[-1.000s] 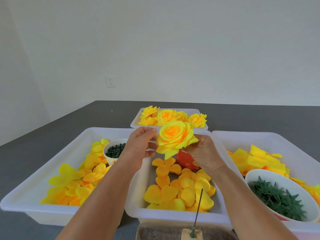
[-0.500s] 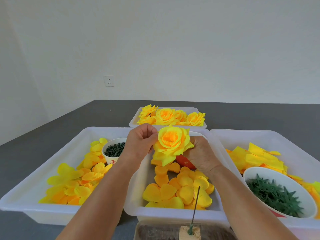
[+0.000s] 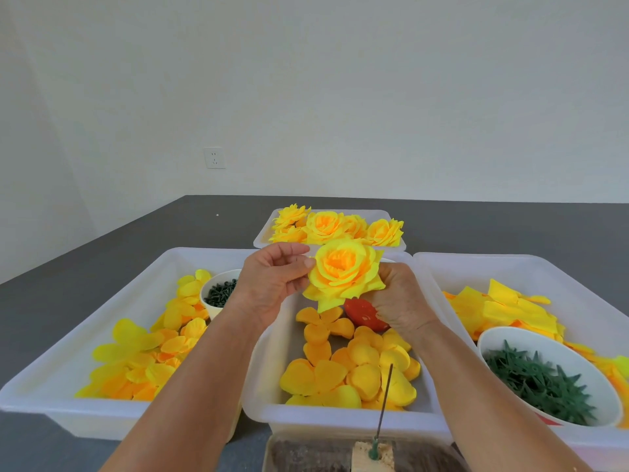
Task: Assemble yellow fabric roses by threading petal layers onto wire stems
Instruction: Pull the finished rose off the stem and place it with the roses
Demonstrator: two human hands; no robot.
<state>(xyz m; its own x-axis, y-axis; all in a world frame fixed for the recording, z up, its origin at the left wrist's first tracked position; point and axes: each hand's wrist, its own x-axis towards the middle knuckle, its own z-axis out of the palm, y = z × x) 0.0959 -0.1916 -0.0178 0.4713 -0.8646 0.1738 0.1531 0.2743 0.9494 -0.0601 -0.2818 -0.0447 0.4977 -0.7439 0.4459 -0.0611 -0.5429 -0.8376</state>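
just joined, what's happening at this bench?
A person is making fabric flowers. Both hands hold one yellow rose above the middle tray of loose petals: the left hand pinches its outer edge, and the right hand grips it from behind. Finished roses fill the far tray. A bare wire stem stands upright in a block nearest the camera.

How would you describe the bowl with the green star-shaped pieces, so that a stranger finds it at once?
Start at the white tray on the far right. At its near end sits a wide white bowl. Unlike the smaller bowl in the left tray, holding dark pellets, it holds spiky green leaf stars.
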